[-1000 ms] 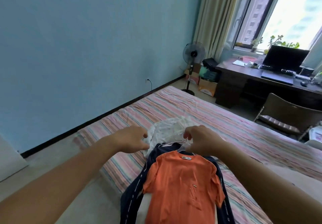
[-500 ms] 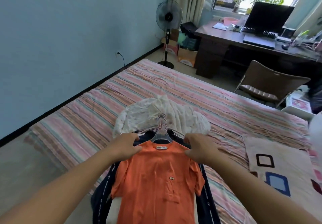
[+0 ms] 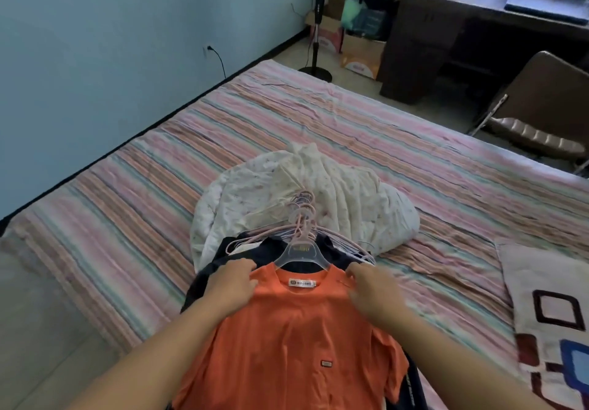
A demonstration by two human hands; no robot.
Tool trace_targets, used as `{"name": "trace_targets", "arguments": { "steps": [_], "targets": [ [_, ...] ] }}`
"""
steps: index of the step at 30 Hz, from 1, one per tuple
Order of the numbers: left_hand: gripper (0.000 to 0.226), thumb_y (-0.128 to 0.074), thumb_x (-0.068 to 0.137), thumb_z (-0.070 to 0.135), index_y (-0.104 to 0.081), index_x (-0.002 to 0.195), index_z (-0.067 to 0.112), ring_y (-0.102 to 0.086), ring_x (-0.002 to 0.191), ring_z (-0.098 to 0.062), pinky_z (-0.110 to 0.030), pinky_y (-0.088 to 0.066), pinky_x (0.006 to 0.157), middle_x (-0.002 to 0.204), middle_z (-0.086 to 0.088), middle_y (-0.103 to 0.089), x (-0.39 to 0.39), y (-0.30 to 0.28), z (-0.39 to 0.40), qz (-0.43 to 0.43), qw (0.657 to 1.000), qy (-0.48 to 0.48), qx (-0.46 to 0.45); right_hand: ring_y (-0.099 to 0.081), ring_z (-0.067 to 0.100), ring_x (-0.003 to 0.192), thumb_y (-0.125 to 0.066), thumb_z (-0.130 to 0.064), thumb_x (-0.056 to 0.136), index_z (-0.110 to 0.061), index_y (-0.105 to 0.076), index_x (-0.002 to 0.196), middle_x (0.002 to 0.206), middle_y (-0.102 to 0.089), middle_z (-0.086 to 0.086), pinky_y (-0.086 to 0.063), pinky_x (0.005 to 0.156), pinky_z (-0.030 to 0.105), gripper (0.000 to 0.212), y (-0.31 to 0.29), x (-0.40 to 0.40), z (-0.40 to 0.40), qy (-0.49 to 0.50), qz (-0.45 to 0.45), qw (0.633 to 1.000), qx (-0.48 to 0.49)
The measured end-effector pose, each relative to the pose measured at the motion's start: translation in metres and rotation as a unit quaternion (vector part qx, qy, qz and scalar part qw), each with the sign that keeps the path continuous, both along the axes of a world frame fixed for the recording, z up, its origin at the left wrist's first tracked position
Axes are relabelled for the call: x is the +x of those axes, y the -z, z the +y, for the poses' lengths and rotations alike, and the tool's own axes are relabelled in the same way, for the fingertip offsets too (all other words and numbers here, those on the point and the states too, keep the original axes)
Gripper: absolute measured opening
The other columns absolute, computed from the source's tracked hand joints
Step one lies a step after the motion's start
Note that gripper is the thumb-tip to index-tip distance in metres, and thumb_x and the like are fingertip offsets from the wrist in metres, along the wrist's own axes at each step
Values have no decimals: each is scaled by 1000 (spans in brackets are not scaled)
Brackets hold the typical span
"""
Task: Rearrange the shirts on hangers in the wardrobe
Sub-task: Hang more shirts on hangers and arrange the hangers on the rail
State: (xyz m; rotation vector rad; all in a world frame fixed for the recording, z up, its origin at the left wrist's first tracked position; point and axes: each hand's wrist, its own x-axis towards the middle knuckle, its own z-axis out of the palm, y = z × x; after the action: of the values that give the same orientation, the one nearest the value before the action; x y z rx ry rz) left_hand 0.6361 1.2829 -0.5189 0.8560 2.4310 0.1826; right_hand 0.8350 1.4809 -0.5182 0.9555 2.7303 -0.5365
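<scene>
At the lower centre of the frame, my left hand (image 3: 234, 285) and my right hand (image 3: 371, 285) rest on the two shoulders of the orange shirt (image 3: 293, 339). The fingers of each hand are curled onto the fabric beside the collar and appear to pinch it. The grip cannot be confirmed in full, because the fingertips are partly hidden.

The orange shirt is the top item of a stack lying on the striped bed (image 3: 127, 205). It hangs on a clear hanger (image 3: 301, 255), whose neck shows just above the collar. Under it lies a dark navy garment (image 3: 220, 266), showing at both sides. Above the collar, a bundle of pink hanger hooks (image 3: 304, 212) fans out, touching a crumpled white garment (image 3: 255, 199) in the middle of the frame.

Status, as a judgement:
1. The shirts are on hangers and gathered in one pile. This step appears done.
2. The orange shirt is being straightened on its hanger. This step appears to be in hand.
3. No wardrobe is in view. Hanging and ordering the shirts there appears to be left entirely.

At the upper right of the frame stand a dark desk (image 3: 462, 5) and a chair (image 3: 538, 103), well apart from the stack.
</scene>
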Motion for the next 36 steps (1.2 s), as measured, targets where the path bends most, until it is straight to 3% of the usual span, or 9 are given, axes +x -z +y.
{"name": "trace_targets", "arguments": {
  "steps": [3,6,9,12,17,22,28,32,36],
  "targets": [
    [39,-62,89,38,-59,127,28,-58,119,-23,-35,-48,92,129,3,-63,-5,36,7,8,1000,-3,-4,-60,24,105,-54,-27,90,-19,-60,107,111,-64,0,-48,83,35,20,32,-12,13,10,-26,999,-30],
    [52,-66,87,35,-53,137,24,-53,125,-22,-36,-45,100,135,0,-57,-10,61,11,-21,999,-34,21,-61,24,97,-54,-28,88,-19,-59,100,103,-61,-1,-50,81,37,16,56,-20,22,29,-37,996,-69],
    [58,-66,88,34,-47,141,25,-52,127,-23,-39,-43,104,137,0,-56,-14,81,12,-29,999,-42,10,-59,23,106,-56,-24,86,-22,-55,116,113,-55,-3,-47,83,34,30,77,-24,25,43,-36,994,-90],
    [51,-66,88,34,-50,136,26,-52,121,-23,-39,-44,100,126,1,-57,-15,93,14,0,1000,-27,-15,-55,22,114,-57,-24,87,-23,-52,124,119,-55,-3,-47,86,35,37,91,-27,25,50,-45,994,-80],
    [31,-66,88,37,-60,118,29,-51,109,-20,-34,-39,97,111,4,-57,-15,91,18,38,999,15,-35,-58,19,104,-63,-26,84,-27,-60,109,109,-61,-6,-47,77,34,26,94,-27,26,87,-55,989,-104],
    [17,-70,84,27,-56,88,35,-61,91,-17,-40,-51,82,92,10,-63,-13,67,6,-68,992,-82,69,-56,4,75,-74,-26,75,-28,-65,80,80,-63,-11,-46,66,31,10,72,-18,26,103,-30,981,-162],
    [22,-73,81,23,-57,88,36,-63,79,-3,-39,-54,77,82,17,-68,1,26,-27,-100,980,-82,152,-63,6,81,-78,-24,79,-24,-67,87,84,-68,-10,-44,66,20,13,19,5,16,95,7,971,-220],
    [23,-75,80,18,-60,84,35,-62,74,-1,-37,-53,75,78,20,-66,15,-13,-56,-96,973,-71,198,-65,12,86,-75,-20,83,-22,-68,89,87,-71,-3,-51,81,32,10,-29,22,-9,52,39,974,-217],
    [21,-76,78,13,-64,82,29,-62,77,-3,-37,-52,78,78,12,-67,33,-59,-95,-90,965,-80,234,-64,3,84,-73,-17,85,-31,-69,91,86,-71,-9,-50,80,26,15,-77,28,-46,11,90,974,-206]
  ]
}}
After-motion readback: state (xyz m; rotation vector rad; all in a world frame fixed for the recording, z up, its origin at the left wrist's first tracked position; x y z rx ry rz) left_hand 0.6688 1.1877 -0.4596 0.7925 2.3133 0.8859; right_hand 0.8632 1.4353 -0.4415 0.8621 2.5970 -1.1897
